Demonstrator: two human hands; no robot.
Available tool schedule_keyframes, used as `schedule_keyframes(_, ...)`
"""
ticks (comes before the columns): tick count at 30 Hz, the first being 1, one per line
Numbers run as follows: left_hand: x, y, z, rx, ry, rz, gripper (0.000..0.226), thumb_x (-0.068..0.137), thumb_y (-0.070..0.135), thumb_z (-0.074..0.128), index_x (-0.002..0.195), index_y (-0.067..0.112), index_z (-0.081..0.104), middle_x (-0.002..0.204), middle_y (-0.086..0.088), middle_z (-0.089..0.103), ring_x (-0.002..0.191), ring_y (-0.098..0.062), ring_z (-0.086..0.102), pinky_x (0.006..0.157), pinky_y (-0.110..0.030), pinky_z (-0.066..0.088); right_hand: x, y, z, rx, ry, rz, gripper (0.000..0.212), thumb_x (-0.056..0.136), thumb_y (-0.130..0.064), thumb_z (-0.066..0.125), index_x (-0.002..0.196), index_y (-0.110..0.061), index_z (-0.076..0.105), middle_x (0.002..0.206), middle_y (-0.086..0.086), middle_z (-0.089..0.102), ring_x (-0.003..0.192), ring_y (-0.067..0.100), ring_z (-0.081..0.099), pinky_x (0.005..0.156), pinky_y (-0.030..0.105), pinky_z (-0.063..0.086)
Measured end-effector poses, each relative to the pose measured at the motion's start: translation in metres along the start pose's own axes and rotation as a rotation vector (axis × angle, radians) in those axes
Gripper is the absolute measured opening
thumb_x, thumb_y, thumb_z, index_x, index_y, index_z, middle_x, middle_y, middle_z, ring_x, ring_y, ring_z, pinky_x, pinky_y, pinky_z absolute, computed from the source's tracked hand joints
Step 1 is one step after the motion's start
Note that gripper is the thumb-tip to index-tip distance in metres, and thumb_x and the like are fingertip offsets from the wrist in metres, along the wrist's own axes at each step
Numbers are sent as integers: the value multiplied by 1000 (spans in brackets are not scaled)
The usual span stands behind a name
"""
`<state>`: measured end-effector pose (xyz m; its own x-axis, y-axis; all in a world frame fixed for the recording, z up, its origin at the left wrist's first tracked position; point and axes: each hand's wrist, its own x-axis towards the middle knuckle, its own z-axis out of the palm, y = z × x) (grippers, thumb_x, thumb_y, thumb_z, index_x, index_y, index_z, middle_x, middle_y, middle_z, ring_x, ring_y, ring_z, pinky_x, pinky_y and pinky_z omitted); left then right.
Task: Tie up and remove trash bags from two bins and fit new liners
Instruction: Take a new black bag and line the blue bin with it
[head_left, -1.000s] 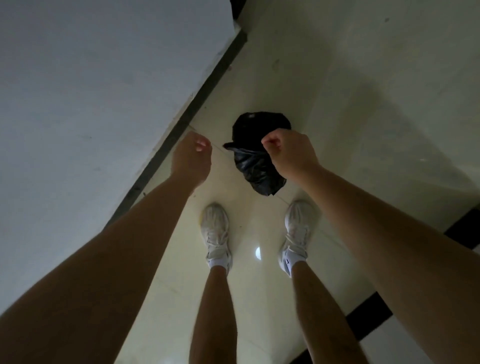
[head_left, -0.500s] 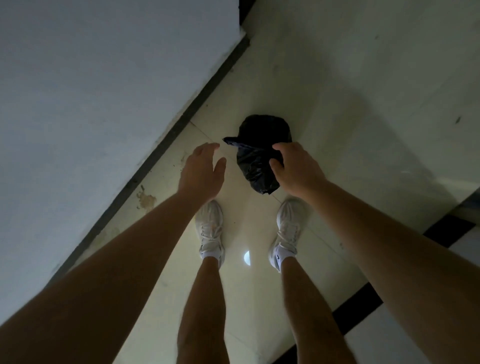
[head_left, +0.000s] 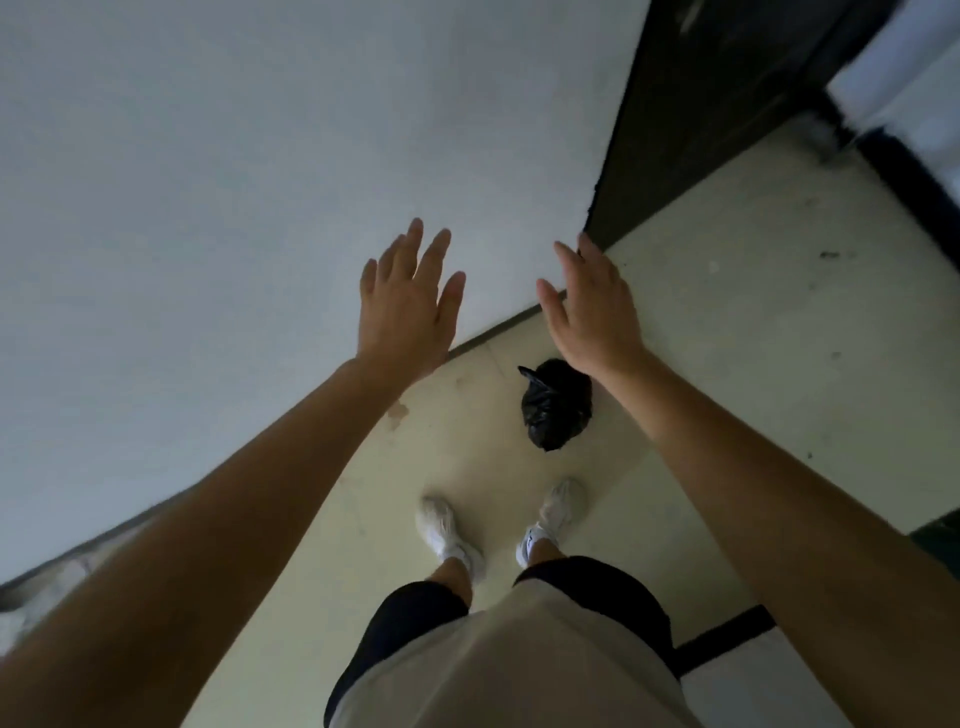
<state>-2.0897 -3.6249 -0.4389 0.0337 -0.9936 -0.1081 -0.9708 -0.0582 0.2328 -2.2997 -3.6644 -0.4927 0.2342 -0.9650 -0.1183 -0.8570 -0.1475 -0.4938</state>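
Beige cloth of the person's shirt (head_left: 519, 665) hung nearest, over dark shorts (head_left: 410, 618). Both arms were stretched out in front, and both hands were empty. The left hand (head_left: 410, 312) had its fingers straight and a little spread. The right hand (head_left: 597, 322) had them straight and close together. Neither gripped anything.

Below the right hand, on the pale floor (head_left: 727, 374) and partly hidden by its wrist, lay the black trash bag (head_left: 553, 415). It was small and bunched, closed at the top so far as I could tell, and touched neither hand. It sat just ahead of the white shoes (head_left: 444, 530).

Beyond the left hand rose a plain grey wall (head_left: 234, 182). Past the right hand's fingertips stood a dark door (head_left: 701, 104).

I judged that one bag was already tied and out of its bin. No bin or fresh liner was in sight, so the next move would call for turning to find a bin and taking up a liner, or the second bag, with those free hands.
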Motion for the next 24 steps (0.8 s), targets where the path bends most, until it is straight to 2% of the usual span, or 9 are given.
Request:
schedule_keyframes(6, -105, -63, -122, 146, 203, -121, 59, 104, 50, 23, 156, 22, 20, 165, -10, 11, 151, -30, 13, 121, -55, 12, -12, -140, -57, -104, 39, -432, 60, 105, -49, 28, 156, -18, 23, 165, 13, 14, 151, 31, 16, 121, 46, 21)
schedule_keyframes(11, -224, -160, -215, 232, 372, -356, 61, 103, 52, 18, 156, 23, 18, 165, -9, 7, 151, -30, 10, 120, -56, 10, -46, -295, -65, -127, 144, -693, 57, 104, -48, 33, 153, -20, 31, 163, 17, 20, 149, 36, 22, 118, 48, 24)
schedule_keyframes(16, -415, -268, -284, 256, 567, -611, 60, 103, 51, 23, 156, 24, 18, 165, -8, 6, 152, -29, 9, 121, -55, 9, -136, -483, -11, -56, 164, -913, 57, 102, -47, 38, 153, -20, 33, 162, 18, 21, 148, 36, 24, 117, 48, 24)
schedule_keyframes(21, -631, -357, -339, 373, 717, -922, 61, 103, 55, 20, 157, 27, 16, 166, -7, 4, 152, -28, 6, 121, -55, 8, -272, -678, 68, 60, 71, -1212, 58, 103, -49, 36, 153, -21, 31, 163, 16, 19, 149, 34, 22, 119, 47, 22)
schedule_keyframes(24, -746, -395, -345, 390, 818, -1114, 59, 103, 54, 22, 155, 26, 21, 165, -8, 9, 151, -30, 11, 120, -56, 12, -358, -767, 117, 82, -10, -1410, 59, 103, -51, 32, 154, -21, 29, 164, 15, 18, 150, 32, 20, 120, 48, 22)
